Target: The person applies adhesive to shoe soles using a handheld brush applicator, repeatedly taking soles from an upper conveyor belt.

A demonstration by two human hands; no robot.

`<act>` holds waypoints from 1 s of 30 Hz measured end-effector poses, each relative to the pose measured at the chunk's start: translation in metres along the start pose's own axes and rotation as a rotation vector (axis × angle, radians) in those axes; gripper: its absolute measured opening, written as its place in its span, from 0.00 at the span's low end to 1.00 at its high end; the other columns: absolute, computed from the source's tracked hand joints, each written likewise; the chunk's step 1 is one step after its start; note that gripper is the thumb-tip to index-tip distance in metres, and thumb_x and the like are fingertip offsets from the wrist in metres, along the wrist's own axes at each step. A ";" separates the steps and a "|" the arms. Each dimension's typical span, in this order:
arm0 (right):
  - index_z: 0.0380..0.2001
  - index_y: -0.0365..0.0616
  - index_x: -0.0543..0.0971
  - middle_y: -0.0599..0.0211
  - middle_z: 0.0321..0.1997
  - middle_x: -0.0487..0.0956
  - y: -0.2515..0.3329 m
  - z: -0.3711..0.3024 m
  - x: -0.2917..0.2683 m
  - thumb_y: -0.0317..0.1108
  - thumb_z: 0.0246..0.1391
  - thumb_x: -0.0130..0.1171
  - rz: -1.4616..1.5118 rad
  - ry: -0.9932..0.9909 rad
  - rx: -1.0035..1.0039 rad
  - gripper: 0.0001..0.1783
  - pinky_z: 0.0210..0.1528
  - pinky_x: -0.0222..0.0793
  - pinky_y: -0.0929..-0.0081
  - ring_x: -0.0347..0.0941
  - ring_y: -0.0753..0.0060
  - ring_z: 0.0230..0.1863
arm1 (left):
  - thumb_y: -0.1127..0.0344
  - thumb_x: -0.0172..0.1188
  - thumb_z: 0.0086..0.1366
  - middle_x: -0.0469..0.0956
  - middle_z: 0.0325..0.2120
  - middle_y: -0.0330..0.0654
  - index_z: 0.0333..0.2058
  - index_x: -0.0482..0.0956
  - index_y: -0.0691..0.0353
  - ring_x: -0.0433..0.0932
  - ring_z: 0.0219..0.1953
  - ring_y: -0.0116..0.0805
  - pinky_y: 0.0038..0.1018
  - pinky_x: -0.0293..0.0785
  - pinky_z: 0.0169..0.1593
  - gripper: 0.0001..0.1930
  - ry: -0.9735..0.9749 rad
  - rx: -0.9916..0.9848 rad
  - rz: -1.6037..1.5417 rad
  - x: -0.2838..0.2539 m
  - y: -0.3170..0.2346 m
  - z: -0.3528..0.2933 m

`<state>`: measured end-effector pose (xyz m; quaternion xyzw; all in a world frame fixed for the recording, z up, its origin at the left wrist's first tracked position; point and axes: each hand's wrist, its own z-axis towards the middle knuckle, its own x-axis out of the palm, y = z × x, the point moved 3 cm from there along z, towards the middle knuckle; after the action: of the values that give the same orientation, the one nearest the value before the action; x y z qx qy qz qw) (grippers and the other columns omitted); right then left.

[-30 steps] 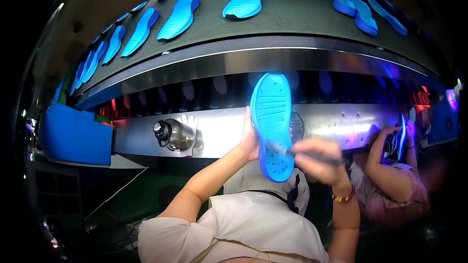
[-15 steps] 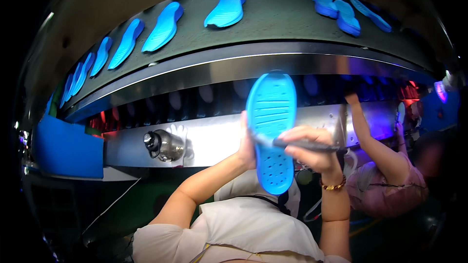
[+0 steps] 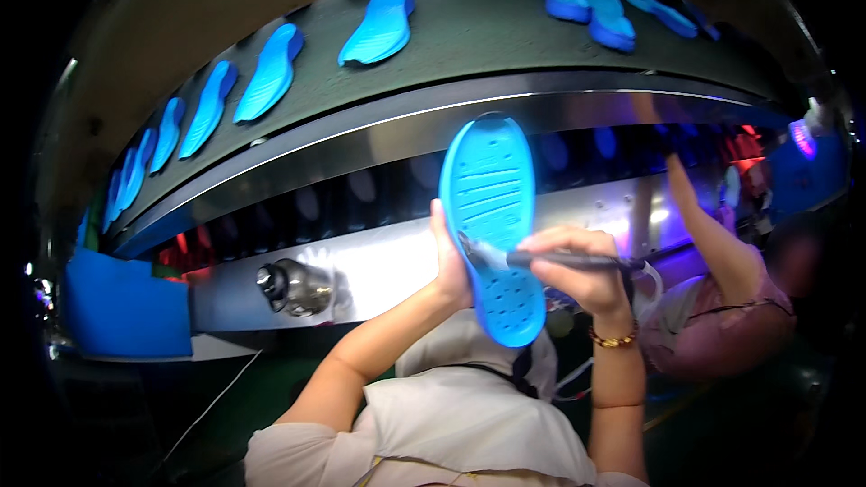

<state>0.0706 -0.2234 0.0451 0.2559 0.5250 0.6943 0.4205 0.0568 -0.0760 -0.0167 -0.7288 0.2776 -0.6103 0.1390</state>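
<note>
A light blue shoe sole (image 3: 490,185), with ridges across its upper half and small holes lower down, is held up in front of me. My left hand (image 3: 453,260) grips its left edge, thumb at the side and the other fingers hidden behind. My right hand (image 3: 585,278) is closed around the dark handle of a brush (image 3: 490,257). The pale bristles press on the middle of the sole, near its left rim. A light tube seems to run from the handle's rear end.
Beyond a metal rail (image 3: 379,146), several blue soles (image 3: 379,25) lie on a dark green belt (image 3: 469,36). A dark-lidded bottle (image 3: 302,287) stands on the metal ledge (image 3: 383,275). A blue panel (image 3: 126,307) is at left. At right, a co-worker in pink (image 3: 722,334) reaches forward.
The held sole has shifted slightly up and left, with the brush still on it. The soles on the belt appear farther left; the whole view has also shifted. The co-worker's arm has moved.
</note>
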 end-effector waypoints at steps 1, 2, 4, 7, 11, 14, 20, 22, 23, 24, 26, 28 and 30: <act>0.31 0.32 0.76 0.57 0.33 0.78 0.003 -0.003 0.001 0.20 0.40 0.58 -0.056 0.096 -0.145 0.10 0.41 0.69 0.76 0.74 0.75 0.35 | 0.25 0.18 0.50 0.72 0.38 0.51 0.51 0.62 0.64 0.73 0.39 0.43 0.36 0.69 0.46 0.49 -0.006 -0.006 0.004 0.000 0.001 0.000; 0.31 0.33 0.77 0.56 0.33 0.78 0.003 -0.006 -0.004 0.21 0.40 0.58 0.149 0.116 -0.115 0.10 0.42 0.69 0.75 0.74 0.73 0.36 | 0.24 0.17 0.50 0.72 0.37 0.51 0.50 0.63 0.64 0.73 0.38 0.43 0.36 0.69 0.45 0.49 0.077 -0.009 0.006 0.006 0.000 -0.002; 0.30 0.33 0.77 0.54 0.33 0.77 0.005 -0.009 -0.012 0.22 0.39 0.59 0.343 -0.029 0.049 0.10 0.43 0.68 0.73 0.74 0.69 0.36 | 0.23 0.15 0.48 0.73 0.35 0.52 0.48 0.64 0.64 0.73 0.36 0.42 0.35 0.70 0.43 0.51 0.211 0.034 0.032 0.015 0.001 0.001; 0.28 0.35 0.78 0.56 0.32 0.78 0.001 -0.006 -0.008 0.22 0.36 0.60 -0.128 0.042 -0.066 0.10 0.43 0.68 0.73 0.74 0.67 0.36 | 0.22 0.15 0.46 0.73 0.34 0.52 0.46 0.64 0.65 0.73 0.35 0.42 0.36 0.71 0.41 0.52 0.195 0.137 0.035 0.014 -0.007 0.004; 0.26 0.37 0.78 0.58 0.30 0.78 0.012 -0.010 -0.004 0.21 0.32 0.62 0.092 0.116 -0.142 0.10 0.42 0.68 0.74 0.75 0.66 0.35 | 0.18 0.19 0.41 0.72 0.33 0.55 0.47 0.63 0.66 0.73 0.33 0.46 0.40 0.71 0.39 0.55 0.248 0.303 -0.134 0.007 -0.018 0.006; 0.25 0.42 0.79 0.66 0.29 0.79 0.019 -0.008 -0.005 0.23 0.30 0.65 -0.401 0.069 -0.320 0.12 0.40 0.66 0.73 0.75 0.68 0.35 | 0.18 0.21 0.41 0.72 0.33 0.56 0.48 0.63 0.64 0.73 0.33 0.48 0.41 0.71 0.38 0.55 0.274 0.431 -0.183 0.012 -0.027 0.014; 0.26 0.39 0.78 0.58 0.29 0.78 0.013 -0.017 -0.016 0.22 0.31 0.64 -0.201 -0.056 -0.205 0.12 0.39 0.69 0.72 0.74 0.63 0.35 | 0.19 0.24 0.42 0.72 0.35 0.57 0.49 0.63 0.63 0.74 0.35 0.50 0.42 0.71 0.40 0.53 0.312 0.461 -0.223 0.009 -0.040 0.015; 0.26 0.39 0.78 0.60 0.29 0.78 0.008 -0.014 -0.014 0.21 0.31 0.64 -0.270 0.032 -0.227 0.12 0.40 0.69 0.73 0.74 0.64 0.35 | 0.19 0.24 0.42 0.71 0.37 0.57 0.50 0.63 0.63 0.73 0.35 0.51 0.43 0.70 0.41 0.53 0.297 0.455 -0.170 0.011 -0.043 0.019; 0.26 0.39 0.78 0.60 0.29 0.78 0.012 -0.017 -0.009 0.21 0.31 0.64 -0.303 0.122 -0.238 0.12 0.40 0.69 0.74 0.74 0.65 0.35 | 0.19 0.24 0.42 0.71 0.37 0.57 0.50 0.63 0.63 0.73 0.35 0.51 0.43 0.70 0.41 0.53 0.299 0.453 -0.171 0.012 -0.044 0.019; 0.27 0.39 0.78 0.60 0.29 0.78 0.015 -0.022 -0.006 0.22 0.32 0.64 -0.283 0.145 -0.256 0.12 0.40 0.69 0.74 0.74 0.66 0.35 | 0.19 0.24 0.42 0.72 0.36 0.57 0.49 0.63 0.63 0.73 0.35 0.50 0.43 0.70 0.40 0.53 0.297 0.436 -0.161 0.012 -0.045 0.016; 0.27 0.39 0.78 0.60 0.30 0.78 0.015 -0.024 -0.013 0.21 0.33 0.63 -0.091 0.180 -0.200 0.11 0.42 0.68 0.74 0.74 0.65 0.36 | 0.19 0.22 0.43 0.72 0.35 0.57 0.49 0.63 0.64 0.74 0.35 0.50 0.43 0.71 0.40 0.53 0.271 0.406 -0.136 0.015 -0.049 0.014; 0.28 0.38 0.78 0.59 0.31 0.78 0.003 -0.026 -0.024 0.20 0.34 0.62 -0.069 -0.056 -0.086 0.11 0.42 0.68 0.74 0.74 0.64 0.36 | 0.19 0.21 0.43 0.72 0.35 0.57 0.49 0.62 0.65 0.74 0.34 0.50 0.43 0.71 0.40 0.54 0.250 0.394 -0.110 0.017 -0.049 0.018; 0.28 0.37 0.78 0.61 0.32 0.78 -0.004 -0.023 -0.016 0.20 0.32 0.63 -0.156 -0.017 -0.118 0.12 0.42 0.68 0.75 0.73 0.64 0.38 | 0.19 0.19 0.43 0.72 0.35 0.58 0.49 0.61 0.67 0.74 0.35 0.50 0.42 0.71 0.39 0.55 0.260 0.402 -0.045 0.017 -0.050 0.020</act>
<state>0.0620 -0.2490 0.0352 0.1949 0.4979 0.6870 0.4921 0.0902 -0.0479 0.0202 -0.6079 0.1499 -0.7449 0.2307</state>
